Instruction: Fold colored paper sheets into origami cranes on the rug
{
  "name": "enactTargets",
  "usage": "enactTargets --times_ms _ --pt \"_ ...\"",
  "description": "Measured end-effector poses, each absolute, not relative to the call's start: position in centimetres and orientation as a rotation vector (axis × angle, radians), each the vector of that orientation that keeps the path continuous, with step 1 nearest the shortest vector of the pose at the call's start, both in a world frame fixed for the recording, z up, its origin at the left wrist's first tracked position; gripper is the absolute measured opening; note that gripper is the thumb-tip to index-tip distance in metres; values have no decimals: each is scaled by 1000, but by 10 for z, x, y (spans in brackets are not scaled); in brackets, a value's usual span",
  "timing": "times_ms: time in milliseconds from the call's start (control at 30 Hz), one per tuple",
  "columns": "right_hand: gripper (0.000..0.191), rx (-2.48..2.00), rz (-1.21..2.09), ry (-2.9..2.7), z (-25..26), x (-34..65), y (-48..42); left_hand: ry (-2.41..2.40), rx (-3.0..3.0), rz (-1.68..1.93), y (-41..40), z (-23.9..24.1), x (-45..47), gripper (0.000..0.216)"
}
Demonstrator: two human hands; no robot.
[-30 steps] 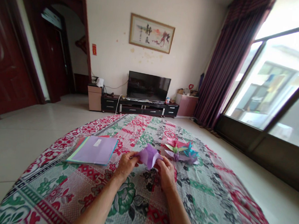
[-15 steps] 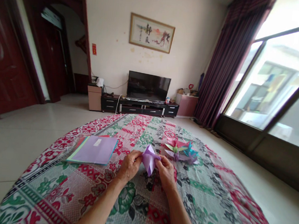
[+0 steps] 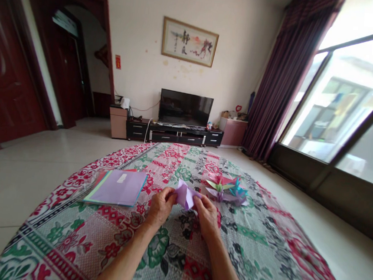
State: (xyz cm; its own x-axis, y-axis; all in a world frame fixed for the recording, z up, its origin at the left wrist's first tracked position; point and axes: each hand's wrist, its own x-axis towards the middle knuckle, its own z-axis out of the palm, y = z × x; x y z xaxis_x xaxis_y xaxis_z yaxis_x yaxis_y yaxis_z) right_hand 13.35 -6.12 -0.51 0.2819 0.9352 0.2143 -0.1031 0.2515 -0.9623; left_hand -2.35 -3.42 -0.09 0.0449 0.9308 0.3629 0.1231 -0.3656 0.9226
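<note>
A folded piece of purple origami paper is stretched between my two hands, just over the tablecloth. My left hand pinches its left corner between thumb and fingers. On the other side, my right hand pinches the right corner in the same way. The paper's middle stands up in creased flaps, and my fingertips cover its ends. To the right of my right hand lie several folded paper cranes in pink, green, blue and purple.
Left of my hands lies a stack of coloured paper sheets, purple on top, partly in a clear wrapper. A patterned tablecloth covers the round table. Beyond it stand a low TV cabinet and a television.
The purple paper has changed shape: its pointed lower tip has drawn up and its centre looks wider and flatter. Both hands stay nearly in place, still gripping it.
</note>
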Motion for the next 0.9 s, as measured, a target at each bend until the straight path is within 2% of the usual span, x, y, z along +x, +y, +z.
enactTargets --times_ms 433,633,900 --pt "30 -1031 875 -1012 -15 134 -55 1289 1683 1466 -36 3 -24 16" --pt "29 -995 938 -978 -19 135 -53 1201 1531 1518 -33 3 -25 17" --pt "31 -1038 907 -887 -13 129 -52 964 1187 1354 -36 5 -19 30"
